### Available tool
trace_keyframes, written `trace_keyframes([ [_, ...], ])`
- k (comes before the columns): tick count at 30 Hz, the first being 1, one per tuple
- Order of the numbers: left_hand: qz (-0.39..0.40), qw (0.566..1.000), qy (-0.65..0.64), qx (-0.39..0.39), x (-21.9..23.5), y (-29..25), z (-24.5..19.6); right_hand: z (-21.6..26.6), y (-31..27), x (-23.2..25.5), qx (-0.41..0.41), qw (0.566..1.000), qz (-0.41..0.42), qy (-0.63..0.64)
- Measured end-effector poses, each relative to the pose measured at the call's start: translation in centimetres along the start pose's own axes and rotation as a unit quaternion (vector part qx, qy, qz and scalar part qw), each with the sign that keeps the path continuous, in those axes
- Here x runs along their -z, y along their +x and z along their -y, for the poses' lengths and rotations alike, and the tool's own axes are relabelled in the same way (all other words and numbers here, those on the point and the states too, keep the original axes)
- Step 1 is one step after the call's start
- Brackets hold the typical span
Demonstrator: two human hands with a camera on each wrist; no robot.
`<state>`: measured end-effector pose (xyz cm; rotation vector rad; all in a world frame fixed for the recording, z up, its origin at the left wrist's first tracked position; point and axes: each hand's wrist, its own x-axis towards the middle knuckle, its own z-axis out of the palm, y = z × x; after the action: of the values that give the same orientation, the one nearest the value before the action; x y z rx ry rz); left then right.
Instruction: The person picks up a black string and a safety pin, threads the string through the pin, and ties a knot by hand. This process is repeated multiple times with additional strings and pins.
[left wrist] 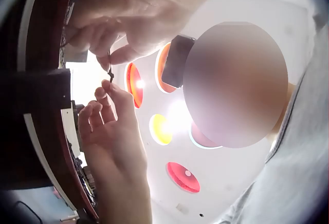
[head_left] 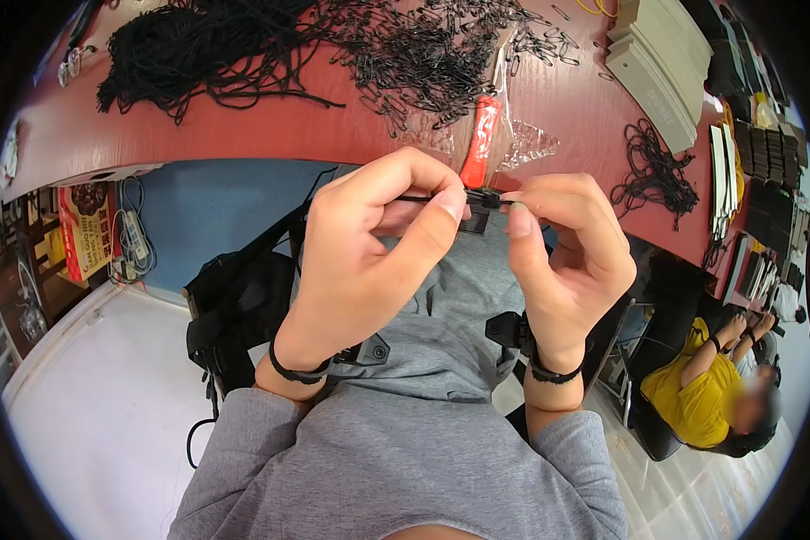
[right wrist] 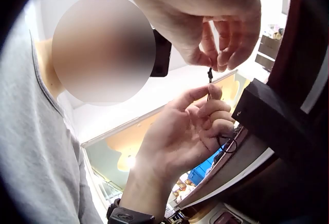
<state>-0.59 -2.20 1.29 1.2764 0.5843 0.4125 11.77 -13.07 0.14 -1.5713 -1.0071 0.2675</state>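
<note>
In the head view a thin black cord with a knot [head_left: 484,195] runs between the two hands above the lap. My left hand [head_left: 364,243] pinches one side of it between thumb and index finger; my right hand [head_left: 571,252] pinches the other side with thumb and fingertips. Both wrist views show the small knot [left wrist: 111,75] [right wrist: 209,73] between the fingertips. A loop of cord [right wrist: 227,146] hangs by the left hand's curled lower fingers in the right wrist view. Right behind the fingers is a red-wrapped handle [head_left: 481,139] at the table's edge.
On the red table [head_left: 243,139] lie a heap of black cords [head_left: 198,54], many black safety pins [head_left: 423,63], a smaller cord bundle [head_left: 652,171] and a grey-beige stack [head_left: 657,72]. Clear plastic [head_left: 531,144] lies near the handle. A person in yellow [head_left: 688,387] sits at the right.
</note>
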Motion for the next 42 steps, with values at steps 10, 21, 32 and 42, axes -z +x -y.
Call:
trace_keyframes([
  [10,-0.042,0.997,0.065,-0.005,0.0,0.1,0.4,-0.1,-0.1,0.1,0.008,1.0,-0.016,-0.022],
  [21,-0.03,0.999,-0.008,0.028,0.0,0.4,0.7,0.0,0.6,0.6,-0.062,0.997,0.016,0.043],
  [32,0.064,0.997,-0.036,0.033,0.9,0.1,0.5,-0.1,1.0,1.6,0.038,0.992,0.12,0.001],
  [42,0.112,0.992,-0.061,0.026,0.9,0.3,0.7,0.5,0.3,0.2,-0.159,0.969,0.121,0.146],
])
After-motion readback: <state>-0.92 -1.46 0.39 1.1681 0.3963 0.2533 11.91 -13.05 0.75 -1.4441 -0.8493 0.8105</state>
